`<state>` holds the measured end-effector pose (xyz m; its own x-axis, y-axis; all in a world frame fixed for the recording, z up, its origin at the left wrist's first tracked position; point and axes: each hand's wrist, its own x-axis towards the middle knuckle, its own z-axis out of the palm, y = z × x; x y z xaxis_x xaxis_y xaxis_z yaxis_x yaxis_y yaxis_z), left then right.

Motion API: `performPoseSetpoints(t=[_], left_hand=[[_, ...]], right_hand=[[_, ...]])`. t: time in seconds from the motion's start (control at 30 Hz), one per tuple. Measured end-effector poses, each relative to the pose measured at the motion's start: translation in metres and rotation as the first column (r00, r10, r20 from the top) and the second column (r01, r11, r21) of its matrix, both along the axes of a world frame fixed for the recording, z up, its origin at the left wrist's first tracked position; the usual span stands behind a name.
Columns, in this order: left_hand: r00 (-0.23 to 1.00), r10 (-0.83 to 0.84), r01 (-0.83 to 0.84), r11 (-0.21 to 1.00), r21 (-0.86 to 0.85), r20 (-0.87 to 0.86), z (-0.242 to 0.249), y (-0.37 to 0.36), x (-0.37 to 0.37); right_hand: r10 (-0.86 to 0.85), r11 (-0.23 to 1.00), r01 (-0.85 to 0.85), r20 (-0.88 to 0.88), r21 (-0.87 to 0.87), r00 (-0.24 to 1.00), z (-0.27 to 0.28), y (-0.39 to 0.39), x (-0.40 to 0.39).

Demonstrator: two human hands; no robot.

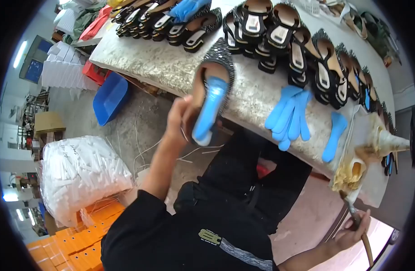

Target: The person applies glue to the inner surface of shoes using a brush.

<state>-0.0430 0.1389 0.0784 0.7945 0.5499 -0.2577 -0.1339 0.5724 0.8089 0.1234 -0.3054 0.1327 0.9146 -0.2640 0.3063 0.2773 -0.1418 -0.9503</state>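
My left hand [176, 121] is closed around the heel end of a black shoe [222, 56] with pale speckles, held up in front of the table edge. Inside the shoe lies a shiny blue insole piece [212, 108]. Low on the right, my right hand [353, 229] grips a brush [350, 207] by its handle. The brush's tip is just below a glue-crusted container [349, 175] at the table's corner. Several loose blue insole pieces [288, 115] lie fanned on the table, and a single blue piece [335, 135] lies to their right.
Rows of black shoes [322, 74] line the far side of the worktable [139, 58]; more blue pieces [189, 8] rest on the left group. A blue tub [110, 98] stands on the floor. At left, a plastic-wrapped white bundle [83, 174] sits above orange boxes [81, 246].
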Motion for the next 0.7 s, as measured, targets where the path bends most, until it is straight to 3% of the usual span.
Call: performPoseSetpoints(t=[0.07, 0.13, 0.17, 0.23, 0.3, 0.33, 0.37, 0.43, 0.47, 0.5, 0.57, 0.6, 0.63, 0.67, 0.7], left_hand=[[0.992, 0.036, -0.019, 0.991, 0.135, -0.120, -0.011, 0.056, 0.001], [0.992, 0.127, -0.111, 0.864, 0.491, 0.002, -0.016, 0.084, 0.012], [0.995, 0.102, -0.096, 0.865, 0.492, 0.015, -0.021, 0.100, 0.018], [0.989, 0.135, -0.088, 0.872, 0.482, -0.063, -0.035, 0.130, 0.032], [0.994, 0.035, 0.036, 0.785, 0.619, -0.102, -0.047, 0.149, 0.023], [0.947, 0.120, 0.044, 0.870, 0.490, -0.297, -0.048, 0.156, 0.020], [0.954, 0.076, 0.079, 0.869, 0.488, -0.290, -0.058, 0.155, 0.024], [0.842, 0.442, 0.063, 0.486, 0.872, -0.308, -0.015, 0.124, 0.023], [0.763, 0.609, 0.095, 0.226, 0.970, -0.217, 0.008, 0.111, 0.021], [0.711, 0.703, -0.098, 0.052, 0.994, 0.033, 0.026, 0.070, 0.036], [0.913, 0.409, -0.103, 0.250, 0.963, -0.009, 0.057, -0.019, 0.065], [0.984, 0.148, 0.019, 0.450, 0.893, -0.095, 0.048, -0.048, 0.084], [0.985, -0.153, 0.156, 0.551, 0.820, -0.084, 0.052, -0.081, 0.116], [0.970, -0.233, 0.189, 0.521, 0.832, -0.074, 0.032, -0.102, 0.153], [0.971, -0.196, 0.193, 0.307, 0.932, -0.137, 0.020, -0.106, 0.194]], right_hand=[[0.211, 0.976, -0.205, -0.093, 0.076, 0.973, -0.014, -0.005, 0.003], [0.174, 0.982, -0.165, -0.100, 0.097, 0.980, -0.018, 0.016, 0.003], [0.150, 0.985, -0.141, -0.087, 0.098, 0.985, -0.019, 0.024, 0.003], [0.324, 0.943, -0.314, -0.087, 0.110, 0.942, -0.019, 0.031, -0.001], [0.290, 0.954, -0.279, -0.096, 0.114, 0.952, -0.013, 0.026, -0.005], [0.306, 0.948, -0.291, -0.121, 0.131, 0.944, -0.011, 0.023, -0.008], [0.327, 0.940, -0.305, -0.148, 0.151, 0.934, -0.010, 0.020, -0.011], [0.327, 0.938, -0.299, -0.166, 0.173, 0.930, -0.012, 0.010, -0.016], [0.293, 0.950, -0.270, -0.149, 0.158, 0.944, -0.015, 0.005, -0.018], [0.261, 0.959, -0.242, -0.131, 0.145, 0.956, -0.019, 0.001, -0.019], [0.217, 0.972, -0.205, -0.103, 0.114, 0.971, -0.025, -0.004, -0.022], [0.273, 0.961, -0.266, -0.096, 0.082, 0.957, -0.026, -0.006, -0.021], [0.330, 0.944, -0.327, -0.090, 0.049, 0.940, -0.027, -0.005, -0.020], [0.330, 0.944, -0.327, -0.084, 0.041, 0.940, -0.026, 0.002, -0.023], [0.380, 0.921, -0.373, -0.048, 0.116, 0.924, -0.025, 0.012, -0.027]])
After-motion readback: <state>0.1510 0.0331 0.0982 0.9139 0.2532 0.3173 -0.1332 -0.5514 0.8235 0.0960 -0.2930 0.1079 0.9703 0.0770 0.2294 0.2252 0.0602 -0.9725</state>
